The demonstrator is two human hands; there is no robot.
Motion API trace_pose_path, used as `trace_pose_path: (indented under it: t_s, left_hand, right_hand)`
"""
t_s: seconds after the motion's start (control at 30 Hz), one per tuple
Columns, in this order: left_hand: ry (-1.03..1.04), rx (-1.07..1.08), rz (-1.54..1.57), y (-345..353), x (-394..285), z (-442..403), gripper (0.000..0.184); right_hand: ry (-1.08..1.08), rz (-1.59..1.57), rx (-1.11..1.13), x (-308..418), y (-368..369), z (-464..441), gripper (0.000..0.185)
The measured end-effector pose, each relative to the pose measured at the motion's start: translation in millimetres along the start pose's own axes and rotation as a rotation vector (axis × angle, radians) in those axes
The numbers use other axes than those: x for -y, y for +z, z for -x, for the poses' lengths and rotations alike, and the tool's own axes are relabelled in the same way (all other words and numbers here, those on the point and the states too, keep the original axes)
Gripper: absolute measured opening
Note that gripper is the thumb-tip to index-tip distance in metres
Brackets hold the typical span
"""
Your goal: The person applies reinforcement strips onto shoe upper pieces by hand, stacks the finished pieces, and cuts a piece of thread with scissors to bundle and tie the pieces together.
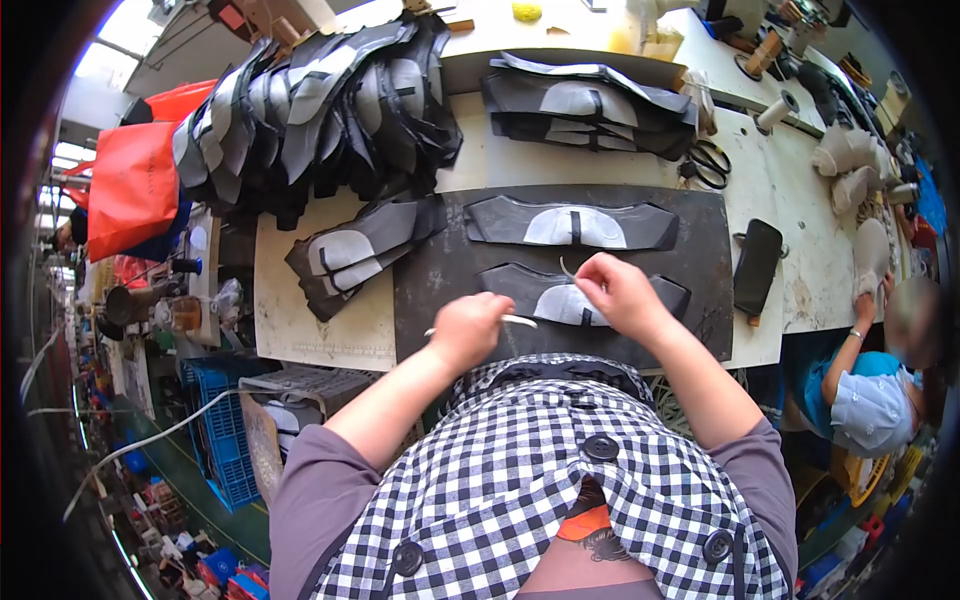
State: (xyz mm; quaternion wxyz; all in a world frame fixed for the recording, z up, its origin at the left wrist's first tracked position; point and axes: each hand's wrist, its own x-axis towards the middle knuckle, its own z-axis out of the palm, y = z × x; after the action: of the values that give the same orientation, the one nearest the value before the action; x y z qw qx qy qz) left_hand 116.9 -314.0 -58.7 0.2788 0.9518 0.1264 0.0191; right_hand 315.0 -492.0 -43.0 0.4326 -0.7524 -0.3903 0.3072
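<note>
My left hand [472, 328] is closed around a narrow white strip [520, 321], whose ends stick out on both sides of the fist. With fingers pinched together, my right hand [622, 294] holds a thin pale strip [567, 268] over the nearer dark cut piece [520, 290]. That piece has a light grey rounded patch, partly hidden by the hand. Just beyond it lies a similar dark piece [640, 228] with a white patch and a short black strip at its middle. Both lie flat on a dark board [440, 290].
A large heap of cut pieces [320, 110] is at the back left, a smaller stack [590, 100] at the back. Black scissors [708, 163] and a phone [758, 265] lie to the right. A red bag [130, 190] hangs left. Another person [870, 390] works at far right.
</note>
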Motion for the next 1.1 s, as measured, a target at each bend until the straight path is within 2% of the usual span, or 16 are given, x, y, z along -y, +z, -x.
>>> trace_pose_path:
  t_s: [0.03, 0.1, 0.13, 0.33, 0.53, 0.63, 0.73, 0.97, 1.1]
  left_hand:
    - [-0.042, 0.153, -0.044, 5, -7, -1, 0.022]
    - [0.263, -0.17, -0.162, 43, 7, -1, 0.038]
    - [0.218, -0.145, -0.148, 52, 6, -3, 0.046]
    - [0.151, -0.148, -0.063, 66, 14, -7, 0.05]
    - [0.169, -0.152, -0.141, 66, 15, -8, 0.051]
    - [0.155, -0.132, -0.186, 65, 12, -9, 0.054]
    - [0.127, -0.094, -0.233, 60, 8, -11, 0.058]
    - [0.072, -0.065, -0.378, 68, 8, -16, 0.067]
    - [0.095, -0.065, -0.361, 62, 6, -16, 0.064]
  right_hand:
    - [-0.084, 0.115, -0.03, 0, 14, -6, 0.008]
    - [-0.271, 0.338, -0.082, -9, 37, -19, 0.01]
    - [-0.299, 0.419, -0.088, -10, 44, -24, 0.008]
    - [-0.354, 0.76, 0.032, -21, 48, -37, 0.005]
    - [-0.211, 0.784, 0.109, -16, 48, -41, 0.01]
    - [-0.205, 0.759, 0.07, -17, 47, -39, 0.006]
    - [-0.274, 0.625, -0.11, -19, 37, -27, 0.006]
    - [0.036, 0.409, -0.299, -16, -27, 7, 0.009]
    - [0.36, 0.03, -0.17, -63, -40, 15, 0.014]
